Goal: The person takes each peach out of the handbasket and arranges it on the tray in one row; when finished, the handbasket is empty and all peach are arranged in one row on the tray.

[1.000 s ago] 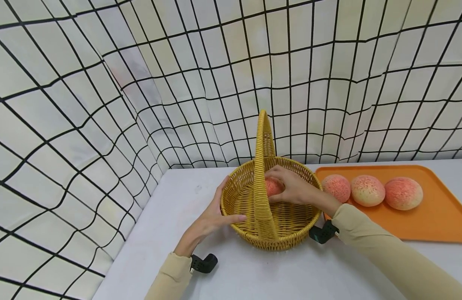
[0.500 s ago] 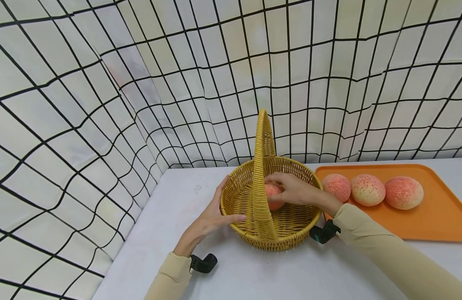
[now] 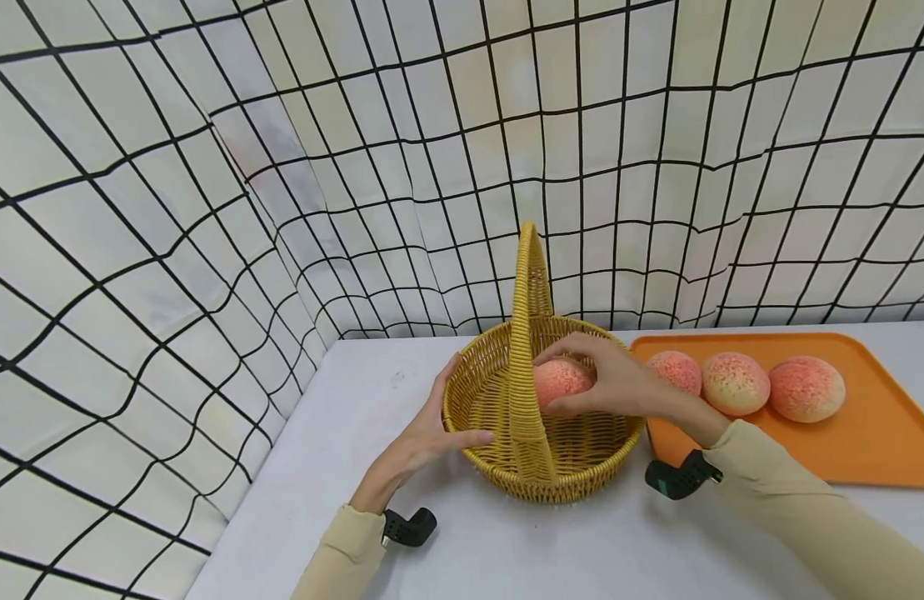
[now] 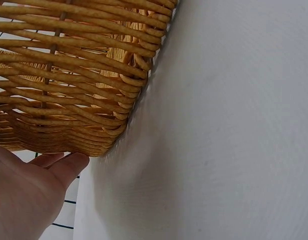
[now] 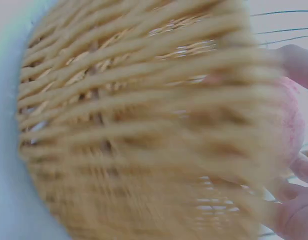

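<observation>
A yellow wicker basket [image 3: 536, 487] with a tall arched handle [image 3: 523, 350] stands on the white table. My left hand [image 3: 424, 429] holds its left side, the thumb lying over the rim and the fingers along the outer wall. In the left wrist view, fingers [image 4: 71, 167] touch the woven side low down. My right hand [image 3: 615, 379] grips a pink peach [image 3: 562, 383] over the basket, to the right of the handle. The right wrist view has this peach [image 5: 291, 122] beside the blurred basket rim, with fingers around it.
An orange tray [image 3: 881, 433] lies to the right, close to the basket, with peaches [image 3: 735, 383] in a row along it. A white wall with a black grid [image 3: 462, 167] rises behind the table and at the left.
My right hand has drawn up and toward the right with the peach, which shows larger and clearer of the handle. The left hand and the basket stay in place.
</observation>
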Available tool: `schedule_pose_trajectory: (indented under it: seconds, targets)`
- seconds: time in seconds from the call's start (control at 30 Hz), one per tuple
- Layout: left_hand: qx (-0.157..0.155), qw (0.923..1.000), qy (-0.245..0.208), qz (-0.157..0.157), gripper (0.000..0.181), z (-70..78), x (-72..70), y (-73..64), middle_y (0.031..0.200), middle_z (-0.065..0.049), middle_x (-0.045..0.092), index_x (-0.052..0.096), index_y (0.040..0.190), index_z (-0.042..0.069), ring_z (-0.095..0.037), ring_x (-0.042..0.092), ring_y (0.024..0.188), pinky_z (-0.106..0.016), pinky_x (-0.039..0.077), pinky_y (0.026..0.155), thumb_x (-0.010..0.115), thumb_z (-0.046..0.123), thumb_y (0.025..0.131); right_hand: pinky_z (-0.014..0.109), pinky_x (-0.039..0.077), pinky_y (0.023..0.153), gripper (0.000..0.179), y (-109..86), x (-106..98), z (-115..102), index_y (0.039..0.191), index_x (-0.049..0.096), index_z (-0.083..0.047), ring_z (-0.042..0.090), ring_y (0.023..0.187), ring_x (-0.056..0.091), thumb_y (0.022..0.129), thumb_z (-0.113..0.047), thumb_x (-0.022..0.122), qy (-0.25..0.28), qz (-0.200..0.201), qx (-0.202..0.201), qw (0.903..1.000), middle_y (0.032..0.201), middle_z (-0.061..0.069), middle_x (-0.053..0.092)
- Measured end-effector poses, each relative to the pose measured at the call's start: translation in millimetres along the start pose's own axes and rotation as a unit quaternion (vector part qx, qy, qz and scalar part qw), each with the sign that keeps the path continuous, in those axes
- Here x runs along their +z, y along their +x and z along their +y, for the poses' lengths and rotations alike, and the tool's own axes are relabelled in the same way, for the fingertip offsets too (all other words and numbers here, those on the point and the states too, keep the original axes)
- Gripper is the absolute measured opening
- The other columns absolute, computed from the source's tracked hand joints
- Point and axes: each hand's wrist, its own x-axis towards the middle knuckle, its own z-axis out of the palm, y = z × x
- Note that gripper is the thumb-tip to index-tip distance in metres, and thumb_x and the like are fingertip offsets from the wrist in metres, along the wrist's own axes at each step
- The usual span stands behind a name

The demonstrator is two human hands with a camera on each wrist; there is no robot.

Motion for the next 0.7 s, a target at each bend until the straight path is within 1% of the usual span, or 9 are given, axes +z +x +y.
schedule_pose_trajectory:
  seconds: [0.13,0.2,0.27,0.37,0.47,0.5,0.57,0.67,0.7]
  targets:
    - [0.0,1.0,-0.003,0.001,0.129,0.2,1.1,-0.2,0.174,-0.012,0.011,0.003,0.169,0.031,-0.038,0.022,0.156,-0.061,0.018,0.124,0.093,0.039,0.077,0.035,0.059,0.086,0.048,-30.9,-26.1,-10.9,0.126,0.069,-0.02,0.021,0.112,0.059,0.084,-0.019,0.091,0.008,0.054,-0.005,0.9985,0.13,0.0,0.062]
    - [-0.001,1.0,-0.002,0.001,0.128,0.4,1.1,-0.4,0.174,-0.012,0.01,0.003,0.169,0.032,-0.039,0.022,0.156,-0.061,0.018,0.124,0.093,0.038,0.078,0.028,0.056,0.091,0.05,-49.8,-41.9,-14.4,0.128,0.068,-0.022,0.015,0.114,0.057,0.084,-0.015,0.09,-0.007,0.08,-0.001,0.9967,0.131,-0.004,0.061]
    - [-0.002,1.0,-0.001,0.001,0.128,0.5,0.9,-1.1,0.174,-0.012,0.01,0.003,0.169,0.032,-0.039,0.021,0.157,-0.061,0.018,0.124,0.092,0.038,0.078,0.02,0.052,0.094,0.053,-68.4,-57.7,-13.0,0.131,0.067,-0.018,0.015,0.115,0.057,0.084,-0.008,0.089,-0.014,0.107,0.002,0.9942,0.131,-0.001,0.061]
    - [-0.003,1.0,0.004,0.004,0.127,0.3,-0.2,-2.7,0.174,-0.013,0.01,0.002,0.169,0.032,-0.039,0.02,0.157,-0.062,0.017,0.124,0.092,0.038,0.079,0.016,0.048,0.092,0.059,-97.2,-82.4,-6.7,0.137,0.064,-0.02,0.02,0.119,0.058,0.084,-0.012,0.089,-0.048,0.141,0.065,0.9866,0.136,-0.001,0.058]
    - [-0.003,1.0,0.005,0.007,0.128,0.0,-0.8,-4.3,0.174,-0.012,0.009,0.002,0.169,0.032,-0.037,0.018,0.157,-0.062,0.016,0.125,0.092,0.039,0.079,0.009,0.045,0.089,0.062,-124.5,-104.6,10.7,0.139,0.061,-0.019,0.013,0.121,0.055,0.085,-0.011,0.089,-0.076,0.184,0.112,0.9736,0.137,-0.004,0.056]
    - [-0.003,0.9999,0.006,0.008,0.128,-0.2,-1.0,-4.5,0.174,-0.011,0.009,0.002,0.169,0.032,-0.036,0.018,0.158,-0.061,0.015,0.125,0.092,0.039,0.079,0.007,0.043,0.09,0.062,-133.8,-111.3,16.9,0.139,0.06,-0.019,0.008,0.122,0.052,0.085,-0.012,0.089,-0.085,0.198,0.129,0.968,0.137,-0.009,0.055]
    - [-0.004,0.9999,0.005,0.009,0.128,0.1,-0.9,-4.6,0.174,-0.009,0.01,0.002,0.169,0.033,-0.034,0.017,0.158,-0.061,0.014,0.125,0.092,0.038,0.079,-0.002,0.036,0.088,0.063,-150.0,-123.4,32.3,0.141,0.059,-0.017,-0.005,0.114,0.048,0.085,-0.008,0.088,-0.099,0.234,0.135,0.9577,0.131,-0.018,0.054]
    - [0.0,1.0,0.005,0.006,0.128,0.6,-0.6,-3.3,0.175,-0.01,0.009,0.002,0.169,0.032,-0.035,0.017,0.158,-0.061,0.014,0.125,0.092,0.038,0.079,-0.004,0.035,0.084,0.061,-171.8,-139.4,53.2,0.144,0.056,-0.017,-0.012,0.109,0.041,0.09,-0.011,0.084,-0.128,0.283,0.172,0.9348,0.125,-0.032,0.047]
    - [0.0,1.0,0.005,0.005,0.128,0.9,-0.4,-2.9,0.175,-0.01,0.008,0.002,0.169,0.032,-0.036,0.017,0.158,-0.06,0.015,0.125,0.092,0.038,0.078,-0.002,0.037,0.092,0.061,-178.4,-144.0,60.0,0.147,0.054,-0.02,-0.007,0.115,0.042,0.093,-0.018,0.082,-0.138,0.295,0.196,0.925,0.124,-0.035,0.042]
